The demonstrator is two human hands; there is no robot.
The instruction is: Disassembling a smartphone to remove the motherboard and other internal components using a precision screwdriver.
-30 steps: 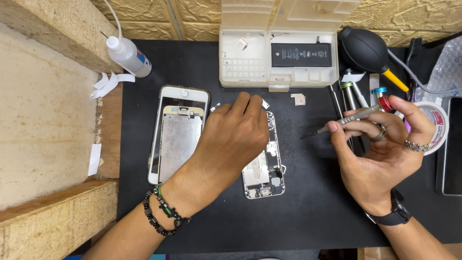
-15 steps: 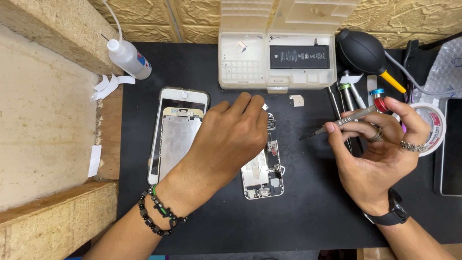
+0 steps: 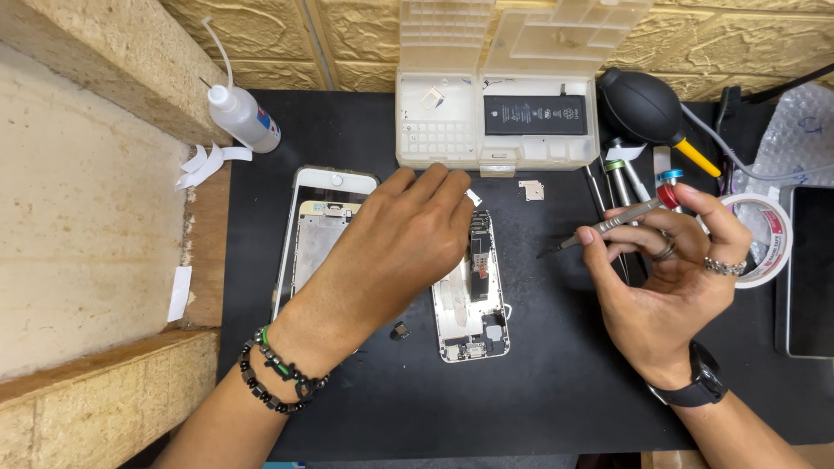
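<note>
An opened phone body lies on the black mat, its insides showing. My left hand rests over its upper left part, fingertips near a small white piece at the phone's top edge. The detached screen panel lies face down to the left, partly under my wrist. My right hand hovers to the right of the phone, holding a slim grey screwdriver with a red cap, tip pointing left toward the phone.
A clear parts box with a black battery sits at the back. A black air blower, more screwdrivers, a tape roll, a squeeze bottle and a small metal plate lie around. Wooden blocks border the left.
My left hand has slid slightly left and back, uncovering more of the phone body. The right hand has kept the screwdriver and stayed almost where it was.
</note>
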